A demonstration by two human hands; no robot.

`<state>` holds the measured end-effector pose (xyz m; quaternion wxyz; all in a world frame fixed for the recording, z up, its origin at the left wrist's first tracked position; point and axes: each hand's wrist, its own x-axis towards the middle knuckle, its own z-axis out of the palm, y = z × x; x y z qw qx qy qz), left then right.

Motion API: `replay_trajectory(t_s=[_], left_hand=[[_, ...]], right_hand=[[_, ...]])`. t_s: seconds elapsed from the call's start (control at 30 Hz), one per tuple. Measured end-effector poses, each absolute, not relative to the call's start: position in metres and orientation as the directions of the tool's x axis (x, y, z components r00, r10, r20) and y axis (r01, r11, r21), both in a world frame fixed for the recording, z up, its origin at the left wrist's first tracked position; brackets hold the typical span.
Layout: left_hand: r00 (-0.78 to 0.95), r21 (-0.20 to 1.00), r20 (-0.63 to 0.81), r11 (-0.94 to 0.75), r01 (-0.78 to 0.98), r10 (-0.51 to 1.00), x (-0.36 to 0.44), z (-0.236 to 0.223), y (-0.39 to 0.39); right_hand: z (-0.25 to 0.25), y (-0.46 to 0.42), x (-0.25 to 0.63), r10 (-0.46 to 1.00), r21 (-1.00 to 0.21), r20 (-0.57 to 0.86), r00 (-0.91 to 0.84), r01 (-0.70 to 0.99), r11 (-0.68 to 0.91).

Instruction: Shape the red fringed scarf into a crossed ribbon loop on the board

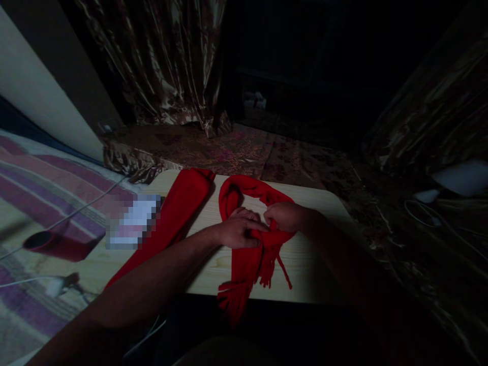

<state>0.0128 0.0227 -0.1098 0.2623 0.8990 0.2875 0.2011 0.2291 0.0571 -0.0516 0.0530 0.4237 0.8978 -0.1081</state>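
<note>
Forearms nearest: left forearm (133, 290) and right forearm (339, 249) reach inward over a pale wooden table (324, 203). Folded red cloth (183, 201) slants across the table's left side, partly beneath my left forearm. Red scarf (246, 259) lies looped at mid-table, apart from the cloth. Left hand (240, 229) palm down on the scarf's crossing; cannot tell if it grips. Right hand (284, 216) closed on the loop's right side. Fringe (231, 300) overhangs the near edge.
</note>
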Motion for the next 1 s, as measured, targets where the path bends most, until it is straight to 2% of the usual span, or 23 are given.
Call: replay_trajectory(t_s=[0.07, 0.13, 0.23, 0.33, 0.4, 0.47, 0.57, 0.67, 0.73, 0.8, 0.87, 0.93, 1.0], left_hand=[[0.751, 0.577, 0.211, -0.700, 0.421, 0.626, 0.013, -0.111, 0.023], [0.751, 0.573, 0.203, -0.698, 0.430, 0.629, 0.012, -0.110, 0.023], [0.751, 0.578, 0.186, -0.689, 0.437, 0.633, 0.012, -0.108, 0.022], [0.751, 0.584, 0.196, -0.690, 0.427, 0.631, 0.011, -0.106, 0.021], [0.749, 0.585, 0.199, -0.690, 0.426, 0.632, 0.012, -0.106, 0.021], [0.748, 0.578, 0.184, -0.685, 0.442, 0.638, 0.012, -0.106, 0.021], [0.740, 0.569, 0.162, -0.675, 0.471, 0.653, 0.012, -0.107, 0.021], [0.745, 0.567, 0.164, -0.680, 0.465, 0.646, 0.012, -0.109, 0.022], [0.752, 0.566, 0.176, -0.690, 0.452, 0.636, 0.012, -0.109, 0.022], [0.754, 0.568, 0.184, -0.695, 0.442, 0.630, 0.012, -0.108, 0.022], [0.756, 0.570, 0.184, -0.695, 0.439, 0.628, 0.012, -0.107, 0.022], [0.759, 0.569, 0.182, -0.696, 0.437, 0.625, 0.012, -0.106, 0.021], [0.757, 0.571, 0.180, -0.693, 0.439, 0.628, 0.012, -0.105, 0.021]], right_hand=[[-0.050, 0.056, 0.228, 0.712, -0.045, -0.284, -0.642, 0.751, 0.659], [-0.047, 0.056, 0.227, 0.720, 0.008, -0.276, -0.637, 0.747, 0.665], [-0.045, 0.059, 0.225, 0.802, 0.012, -0.119, -0.585, 0.807, 0.591], [-0.045, 0.064, 0.225, 0.919, 0.013, 0.085, -0.385, 0.923, 0.385], [-0.047, 0.066, 0.227, 0.926, -0.017, 0.135, -0.354, 0.933, 0.359], [-0.050, 0.066, 0.229, 0.854, -0.057, 0.101, -0.510, 0.854, 0.517], [-0.055, 0.061, 0.227, 0.674, -0.080, -0.036, -0.738, 0.674, 0.734], [-0.058, 0.055, 0.219, 0.714, 0.031, -0.138, -0.687, 0.717, 0.696], [-0.059, 0.056, 0.215, 0.806, 0.067, -0.065, -0.588, 0.803, 0.592], [-0.057, 0.059, 0.217, 0.869, -0.065, 0.113, -0.481, 0.869, 0.490], [-0.052, 0.063, 0.226, 0.890, -0.348, 0.286, -0.355, 0.827, 0.441], [-0.041, 0.064, 0.240, 0.895, -0.626, 0.363, -0.259, 0.644, 0.440], [-0.025, 0.057, 0.256, 0.899, -0.794, 0.347, -0.268, 0.427, 0.434]])
